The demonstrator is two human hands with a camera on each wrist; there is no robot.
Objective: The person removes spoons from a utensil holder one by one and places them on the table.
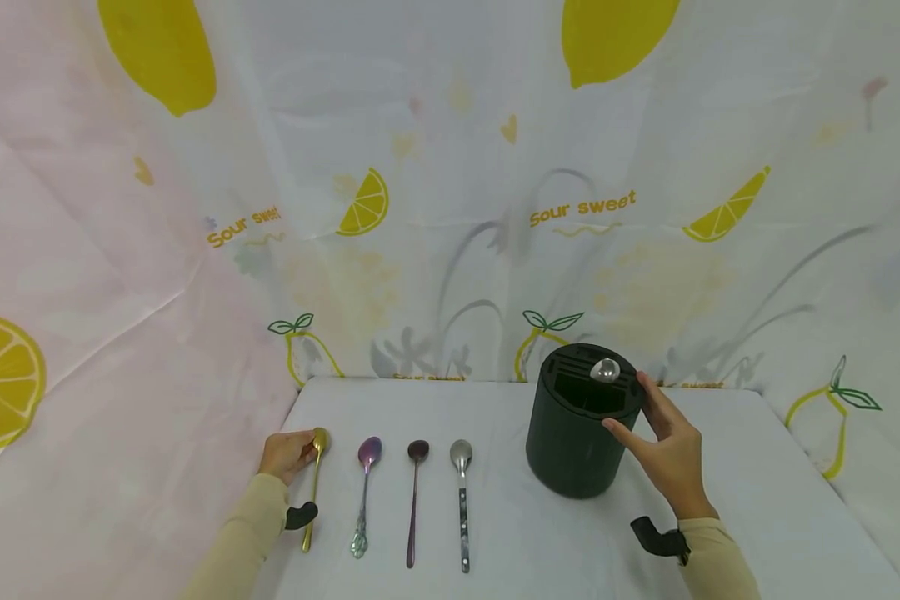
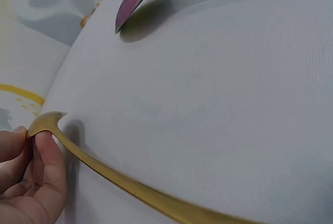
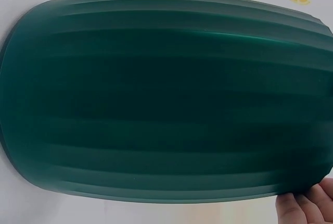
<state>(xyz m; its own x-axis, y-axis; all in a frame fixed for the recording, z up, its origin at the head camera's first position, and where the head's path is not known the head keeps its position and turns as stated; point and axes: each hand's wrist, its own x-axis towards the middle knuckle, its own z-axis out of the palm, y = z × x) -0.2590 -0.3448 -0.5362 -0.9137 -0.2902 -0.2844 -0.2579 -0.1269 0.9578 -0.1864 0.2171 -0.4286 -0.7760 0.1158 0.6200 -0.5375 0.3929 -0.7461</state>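
At the left of the row, my left hand [image 1: 283, 455] pinches a gold spoon [image 2: 99, 167] by its bowl, with thumb and fingertips at the bowl's edge. The spoon's handle points toward me in the head view. On the right, a dark green ribbed utensil holder [image 1: 574, 454] stands on the white table. My right hand [image 1: 673, 454] grips its upper rim, thumb on the near side and fingers on the right side. Out of a slot in its top rises the bowl of a silver spoon [image 1: 605, 371]; that spoon's handle is hidden inside.
Between the hands lie a purple spoon [image 1: 370, 452] with an ornate handle, a dark brown spoon [image 1: 417, 451] and a silver spoon with a dark patterned handle [image 1: 463, 518], side by side, bowls away from me. A lemon-print cloth [image 1: 435, 125] hangs behind the table [image 1: 495, 517].
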